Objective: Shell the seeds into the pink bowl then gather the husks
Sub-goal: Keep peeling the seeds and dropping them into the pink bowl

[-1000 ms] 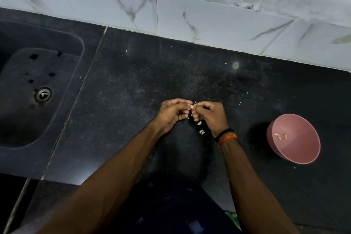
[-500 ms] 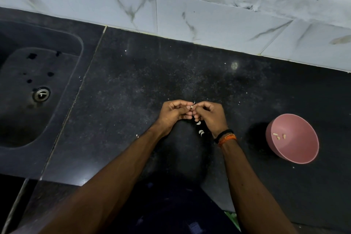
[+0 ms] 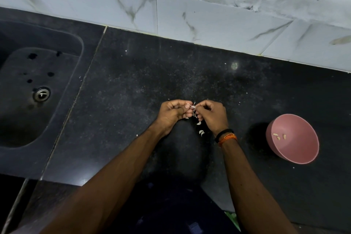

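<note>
Over the middle of the black counter, my left hand (image 3: 173,113) and my right hand (image 3: 212,115) meet fingertip to fingertip and pinch one small pale seed (image 3: 192,107) between them, its husk splitting. A few white husk pieces (image 3: 201,132) lie on the counter just below my right hand. The pink bowl (image 3: 302,155) stands to the right, apart from my hands, with three shelled seeds (image 3: 278,136) inside it.
A dark sink (image 3: 38,135) with a metal drain (image 3: 41,94) fills the left side. A marbled white tiled wall (image 3: 209,23) runs along the back of the black counter (image 3: 133,85). Tiny white flecks are scattered on the counter.
My hands have stayed together at the same spot, fingers working on the seed; the husk now looks more frayed. The bowl has not moved.
</note>
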Tool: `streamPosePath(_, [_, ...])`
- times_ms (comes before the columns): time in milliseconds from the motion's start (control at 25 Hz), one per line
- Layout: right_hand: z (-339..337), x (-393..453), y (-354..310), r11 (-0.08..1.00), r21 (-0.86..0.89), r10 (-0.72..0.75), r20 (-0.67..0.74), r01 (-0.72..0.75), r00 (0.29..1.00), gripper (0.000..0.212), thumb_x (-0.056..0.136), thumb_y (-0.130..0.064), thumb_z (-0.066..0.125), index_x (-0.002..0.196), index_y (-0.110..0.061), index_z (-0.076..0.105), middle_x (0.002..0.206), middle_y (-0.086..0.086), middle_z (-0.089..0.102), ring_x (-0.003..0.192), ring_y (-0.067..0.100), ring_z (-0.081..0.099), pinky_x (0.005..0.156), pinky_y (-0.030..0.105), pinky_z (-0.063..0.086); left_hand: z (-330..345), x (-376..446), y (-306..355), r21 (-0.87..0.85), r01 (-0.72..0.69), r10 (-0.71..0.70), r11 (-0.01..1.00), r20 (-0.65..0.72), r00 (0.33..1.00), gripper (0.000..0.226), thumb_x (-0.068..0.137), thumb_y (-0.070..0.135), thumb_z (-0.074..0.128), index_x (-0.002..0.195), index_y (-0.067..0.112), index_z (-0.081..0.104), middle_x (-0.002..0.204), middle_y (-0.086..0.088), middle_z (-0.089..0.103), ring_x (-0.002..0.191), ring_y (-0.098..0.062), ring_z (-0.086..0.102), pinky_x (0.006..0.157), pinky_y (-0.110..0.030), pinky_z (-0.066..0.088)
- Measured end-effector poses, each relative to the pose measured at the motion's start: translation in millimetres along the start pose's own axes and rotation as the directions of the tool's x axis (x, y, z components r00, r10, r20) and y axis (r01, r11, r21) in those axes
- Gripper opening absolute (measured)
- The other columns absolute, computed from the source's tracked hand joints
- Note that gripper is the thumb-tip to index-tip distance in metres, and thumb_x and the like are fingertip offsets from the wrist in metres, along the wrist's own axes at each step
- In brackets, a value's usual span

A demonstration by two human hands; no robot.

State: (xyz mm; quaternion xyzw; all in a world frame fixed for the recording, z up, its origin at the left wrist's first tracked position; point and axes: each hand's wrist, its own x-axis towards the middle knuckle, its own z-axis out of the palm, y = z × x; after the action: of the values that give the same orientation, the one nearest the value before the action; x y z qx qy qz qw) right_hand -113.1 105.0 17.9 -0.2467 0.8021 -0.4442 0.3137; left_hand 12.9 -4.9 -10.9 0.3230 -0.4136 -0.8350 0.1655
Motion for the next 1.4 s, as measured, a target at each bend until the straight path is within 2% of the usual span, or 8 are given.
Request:
streamPosePath(320, [-4.0, -2.2, -2.0, 0.994, -0.113, 0.002, -0.057, -0.008, 0.998, 0.012, 0.086, -0.012, 0.068, 0.076, -0.015, 0.073, 0.065, 0.000, 0.071, 0.060, 0.013, 0.069, 0.069, 0.037, 0.063, 1.4, 0.1, -0.5, -0.052, 0.025, -0.026, 0.998, -0.032, 0.999, 0.015, 0.093, -0.005, 0.062, 0.106, -0.003, 0.070, 0.090, -0.014, 0.076, 0.078, -0.016, 0.073, 0.075, -0.026, 0.060])
streamPosePath(440, [-2.8, -0.6, -3.7, 0.992, -0.127, -0.009, -0.080, -0.002, 0.997, 0.012, 0.084, -0.014, 0.070, 0.072, -0.018, 0.072, 0.064, -0.001, 0.071, 0.061, 0.018, 0.071, 0.069, 0.040, 0.063, 2.4, 0.8, 0.1, -0.057, 0.036, -0.038, 0.998, -0.045, 0.998, 0.016, 0.094, -0.005, 0.061, 0.107, -0.005, 0.069, 0.089, -0.015, 0.076, 0.076, -0.016, 0.073, 0.073, -0.026, 0.060])
streamPosePath(640, [-6.0, 2.6, 1.8, 0.983, -0.182, -0.034, -0.126, 0.010, 0.991, 0.009, 0.080, -0.022, 0.071, 0.072, -0.020, 0.072, 0.066, -0.006, 0.071, 0.066, 0.015, 0.070, 0.073, 0.043, 0.061, 0.5, 3.7, -0.5, -0.076, 0.045, -0.050, 0.996, -0.067, 0.997, 0.017, 0.094, -0.004, 0.061, 0.108, -0.007, 0.069, 0.085, -0.015, 0.074, 0.074, -0.016, 0.072, 0.071, -0.026, 0.060])
streamPosePath(840, [-5.5, 3.7, 1.2, 0.960, -0.273, -0.082, -0.071, 0.060, 0.994, 0.006, 0.083, -0.018, 0.076, 0.079, -0.023, 0.075, 0.076, -0.010, 0.073, 0.074, 0.008, 0.070, 0.079, 0.036, 0.060, 3.8, 3.0, -1.3, -0.058, 0.022, -0.027, 0.998, -0.095, 0.995, 0.019, 0.091, -0.006, 0.065, 0.109, -0.007, 0.070, 0.083, -0.016, 0.074, 0.074, -0.017, 0.072, 0.069, -0.027, 0.060])
streamPosePath(1000, [-5.2, 3.6, -3.0, 0.946, -0.289, -0.152, 0.014, 0.149, 0.988, 0.015, 0.089, -0.011, 0.068, 0.094, -0.019, 0.079, 0.095, -0.006, 0.074, 0.089, 0.006, 0.069, 0.085, 0.028, 0.057, 5.2, 2.1, -2.4, -0.030, -0.017, 0.014, 0.999, -0.108, 0.994, 0.018, 0.086, -0.010, 0.068, 0.104, -0.006, 0.071, 0.086, -0.019, 0.075, 0.079, -0.024, 0.074, 0.077, -0.035, 0.063])
streamPosePath(1160, [-4.1, 2.8, -4.4, 0.920, -0.315, -0.225, 0.055, 0.231, 0.973, 0.011, 0.088, -0.023, 0.073, 0.096, -0.020, 0.080, 0.093, -0.007, 0.071, 0.084, 0.004, 0.067, 0.078, 0.025, 0.055, 6.7, 1.7, -4.1, 0.015, -0.033, 0.035, 0.999, -0.096, 0.995, 0.016, 0.086, -0.007, 0.070, 0.102, -0.008, 0.071, 0.091, -0.025, 0.074, 0.082, -0.029, 0.074, 0.082, -0.041, 0.063])
streamPosePath(1280, [-4.3, 2.6, -5.1, 0.873, -0.390, -0.289, 0.072, 0.294, 0.954, 0.008, 0.088, -0.020, 0.074, 0.093, -0.020, 0.080, 0.086, -0.007, 0.068, 0.077, 0.009, 0.066, 0.074, 0.029, 0.055, 5.7, 0.7, -5.4, 0.035, -0.043, 0.045, 0.998, -0.071, 0.996, 0.017, 0.089, -0.006, 0.068, 0.105, -0.010, 0.070, 0.094, -0.026, 0.074, 0.081, -0.027, 0.074, 0.079, -0.037, 0.063])
streamPosePath(1400, [-3.7, 2.6, -6.9, 0.842, -0.446, -0.301, 0.077, 0.303, 0.951, 0.008, 0.088, -0.017, 0.072, 0.090, -0.017, 0.080, 0.083, -0.003, 0.068, 0.075, 0.014, 0.065, 0.073, 0.033, 0.055, 6.7, 0.5, -6.4, 0.073, -0.067, 0.071, 0.995, -0.047, 0.996, 0.015, 0.090, -0.006, 0.067, 0.104, -0.007, 0.071, 0.089, -0.016, 0.076, 0.078, -0.021, 0.072, 0.073, -0.029, 0.062])
